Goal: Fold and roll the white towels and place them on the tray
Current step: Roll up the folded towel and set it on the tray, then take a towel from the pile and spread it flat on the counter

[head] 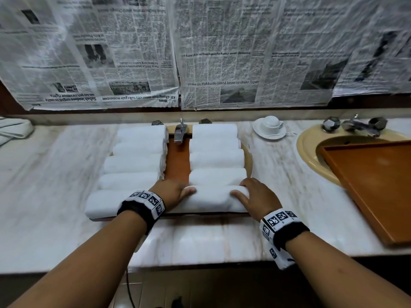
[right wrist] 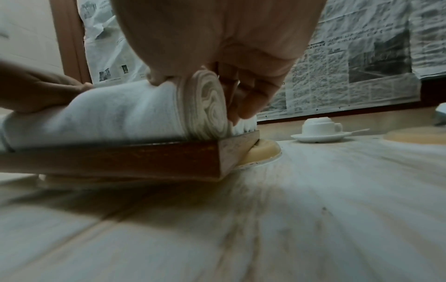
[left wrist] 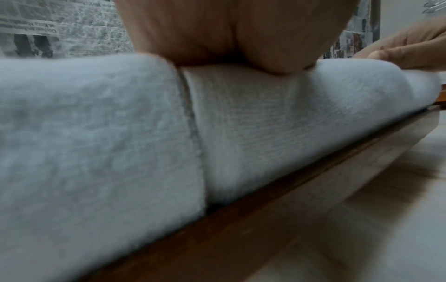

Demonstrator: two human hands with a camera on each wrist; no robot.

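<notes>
We see a rolled white towel [head: 213, 199] lying across the near edge of the wooden tray [head: 178, 162], at the front of the right row; its right end shows a tight swirl of cloth in the right wrist view; our left hand [head: 175, 193] holds its left end, with the thumb on top, and our right hand [head: 255, 197] holds its right end, with the thumb on top and the fingers curled down over the swirl; the two hands are apart, one at each end of the roll.

Behind this roll we count four more rolled towels [head: 216, 158] in the right row, side by side and touching; the left row [head: 135, 165] has five rolls, and the front one sticks out past the left edge of the tray; a bare strip of brown wood runs between the two rows.

The tray sits over a sink on the marble counter [head: 55, 174]; a silver tap [head: 179, 132] pokes out at the far edge between the rows; near the back edge of the counter, to the right, a white cup sits upside down on a saucer [head: 269, 127]; farther right a second brown tray [head: 373, 185] lies tilted over another sink [head: 308, 152] with its own tap [head: 355, 125]; folded white cloth [head: 13, 128] lies at the far left corner; sheets of newspaper [head: 200, 52] cover the wall behind the counter.
</notes>
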